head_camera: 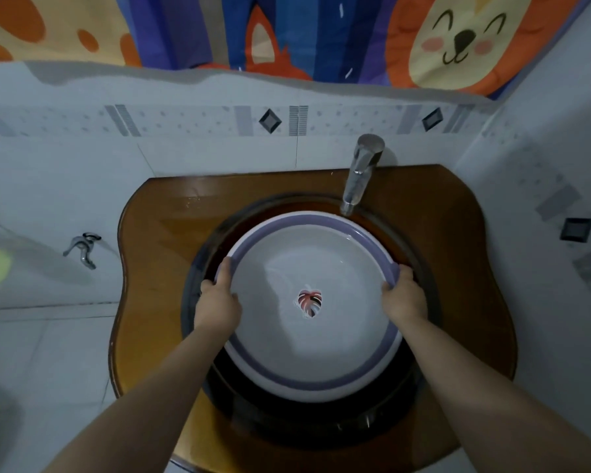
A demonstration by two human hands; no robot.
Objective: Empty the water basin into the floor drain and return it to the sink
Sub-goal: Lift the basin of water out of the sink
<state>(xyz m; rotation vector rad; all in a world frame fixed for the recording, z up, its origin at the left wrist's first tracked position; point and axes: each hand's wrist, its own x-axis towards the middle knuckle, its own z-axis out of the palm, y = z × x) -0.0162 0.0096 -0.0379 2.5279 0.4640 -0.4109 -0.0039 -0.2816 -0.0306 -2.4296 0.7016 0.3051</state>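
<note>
A round white water basin with a purple rim and a leaf sticker on its bottom sits inside the dark round sink. Clear water lies in the basin. My left hand grips the rim on the left side. My right hand grips the rim on the right side. The sink is set in an amber glass counter. No floor drain is in view.
A chrome faucet reaches over the basin's far right edge. A small wall tap sticks out at the left. White tiled walls close in behind and at the right. A colourful cartoon curtain hangs above.
</note>
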